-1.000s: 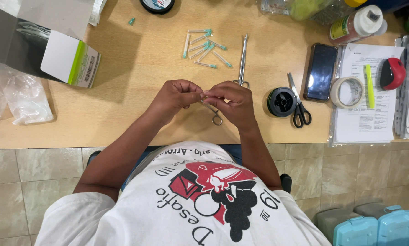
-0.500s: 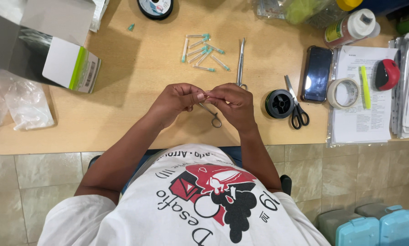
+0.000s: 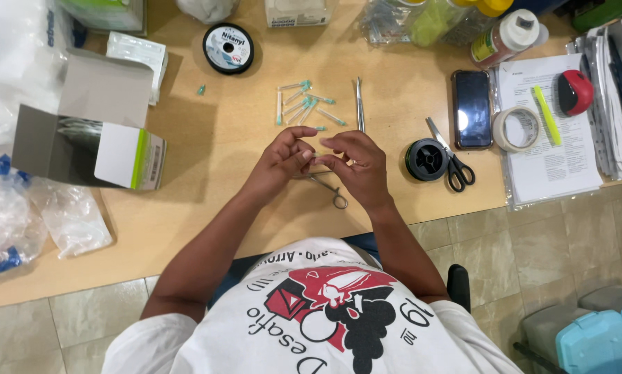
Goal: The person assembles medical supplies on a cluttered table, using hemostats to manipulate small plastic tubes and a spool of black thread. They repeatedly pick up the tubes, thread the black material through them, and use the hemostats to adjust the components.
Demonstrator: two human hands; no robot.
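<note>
My left hand point(image 3: 283, 161) and my right hand point(image 3: 356, 166) meet over the wooden table point(image 3: 207, 152), fingertips pinched together on something too small and thin to make out. A metal clamp with ring handles point(image 3: 328, 188) lies on the table under my hands. Just beyond my fingers lie several small needles with teal caps point(image 3: 302, 104) and a pair of long metal forceps point(image 3: 359, 104).
An open white box point(image 3: 92, 138) and clear plastic bags point(image 3: 20, 215) sit at the left. A thread spool point(image 3: 228, 48) lies at the back. A black spool point(image 3: 426, 158), scissors point(image 3: 451, 161), phone point(image 3: 471, 107), tape roll point(image 3: 517, 128) and papers point(image 3: 553, 149) are at the right.
The view shifted downward, so the table items sit lower in the frame. My hands stay pinched together at the same spot above the clamp.
</note>
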